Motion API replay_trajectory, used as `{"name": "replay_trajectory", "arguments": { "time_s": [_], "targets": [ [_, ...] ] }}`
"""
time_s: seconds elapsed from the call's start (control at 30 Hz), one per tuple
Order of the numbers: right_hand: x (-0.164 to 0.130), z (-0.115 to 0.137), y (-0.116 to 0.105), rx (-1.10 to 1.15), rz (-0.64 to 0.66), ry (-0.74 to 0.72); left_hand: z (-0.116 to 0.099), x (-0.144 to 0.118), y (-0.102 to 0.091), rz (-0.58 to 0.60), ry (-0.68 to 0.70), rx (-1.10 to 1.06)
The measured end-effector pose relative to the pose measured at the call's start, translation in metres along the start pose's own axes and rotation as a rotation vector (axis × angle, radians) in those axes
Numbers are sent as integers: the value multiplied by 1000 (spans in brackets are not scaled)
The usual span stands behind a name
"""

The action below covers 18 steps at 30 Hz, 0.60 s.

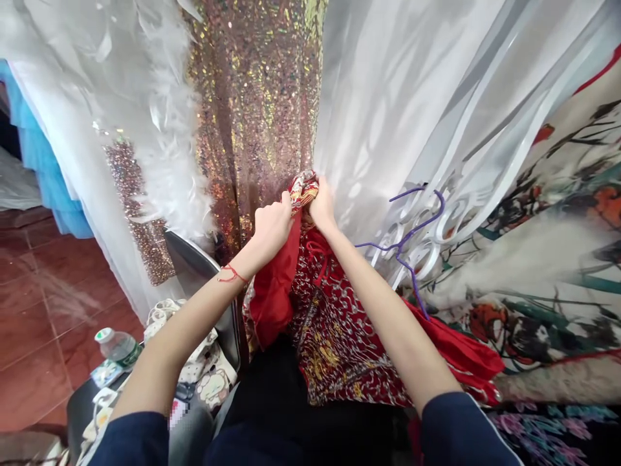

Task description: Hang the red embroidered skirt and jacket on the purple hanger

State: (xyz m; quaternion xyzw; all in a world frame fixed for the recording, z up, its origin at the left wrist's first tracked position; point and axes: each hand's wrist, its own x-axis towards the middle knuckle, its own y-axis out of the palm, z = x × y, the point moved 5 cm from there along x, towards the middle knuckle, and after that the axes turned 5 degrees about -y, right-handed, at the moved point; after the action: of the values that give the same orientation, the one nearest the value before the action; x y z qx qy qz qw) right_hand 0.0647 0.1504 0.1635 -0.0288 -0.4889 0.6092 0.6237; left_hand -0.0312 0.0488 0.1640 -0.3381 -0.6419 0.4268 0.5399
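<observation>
A red embroidered garment with silver and gold patterns drapes over my lap. My left hand is closed around a bunched upper part of it, next to a strip of plain red lining. Close beside it, my right hand grips the same bunched cloth from the other side. Between the two hands the patterned fabric puckers upward. Below them a thin red cord bow shows on the garment. To the right, a purple hanger lies near the red cloth, its lower end against it.
Behind my hands hang a sequined gold-pink fabric, a white feathered gown and white curtains. White curled metalwork stands at right, near floral cloth. At lower left, a bottle lies on a black chair.
</observation>
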Motion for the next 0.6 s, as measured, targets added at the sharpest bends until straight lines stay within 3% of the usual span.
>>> {"name": "replay_trajectory", "arguments": {
  "time_s": [0.07, 0.13, 0.23, 0.33, 0.5, 0.6],
  "targets": [
    [-1, -1, -12, -77, 20, 1, -2, 6, 7, -6, -7, -5],
    [-5, -6, -21, -213, 134, 53, -5, 13, 18, -6, 24, -9],
    [-19, -13, -33, -354, 275, 139, -11, 21, 33, -9, 142, -40],
    [-35, -14, -46, -378, 323, 178, -14, 22, 35, -8, 278, -102],
    [-59, -6, -62, -349, 367, 66, -23, 32, 24, 0, 371, -161],
    [-75, -3, -60, -440, 362, -5, -36, 49, 33, 23, 471, -224]
  ]
}}
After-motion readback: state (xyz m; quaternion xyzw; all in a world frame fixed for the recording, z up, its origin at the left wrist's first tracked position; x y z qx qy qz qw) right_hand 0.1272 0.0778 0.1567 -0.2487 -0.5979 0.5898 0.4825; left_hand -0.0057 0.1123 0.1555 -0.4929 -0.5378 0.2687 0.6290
